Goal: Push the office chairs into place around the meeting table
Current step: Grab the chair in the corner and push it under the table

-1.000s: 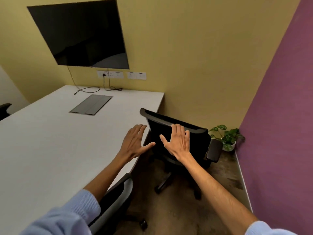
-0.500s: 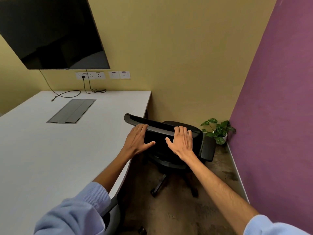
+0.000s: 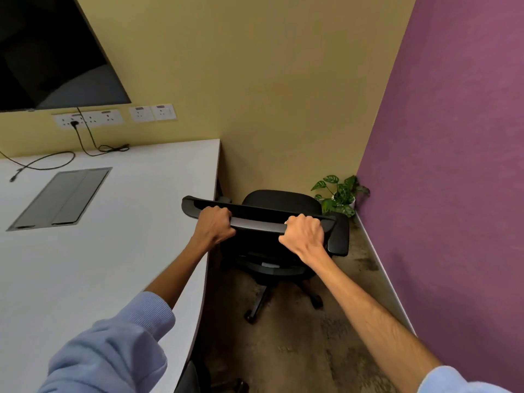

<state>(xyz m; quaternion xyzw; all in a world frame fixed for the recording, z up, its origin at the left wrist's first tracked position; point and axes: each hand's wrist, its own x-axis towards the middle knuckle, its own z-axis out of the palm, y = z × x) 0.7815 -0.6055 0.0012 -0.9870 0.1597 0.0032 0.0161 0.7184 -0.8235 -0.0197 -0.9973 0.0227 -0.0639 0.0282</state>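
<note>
A black office chair (image 3: 279,202) stands on the floor beside the right edge of the white meeting table (image 3: 113,251), its back toward me and its seat facing the yellow wall. My left hand (image 3: 215,224) is closed around the left part of the backrest's top rim. My right hand (image 3: 304,235) grips the same rim further right, near the black armrest (image 3: 338,236). The chair's wheeled base (image 3: 261,304) shows below the seat.
A purple wall (image 3: 453,194) runs close along the right, with a small potted plant (image 3: 338,195) in the corner behind the chair. A dark screen (image 3: 54,52), wall sockets (image 3: 113,116) and cables (image 3: 56,157) sit at the table's far end. Another chair's edge (image 3: 190,378) shows bottom centre.
Both hands went from flat and open over the backrest to closed around its top rim. The view has moved closer to the chair and turned right.
</note>
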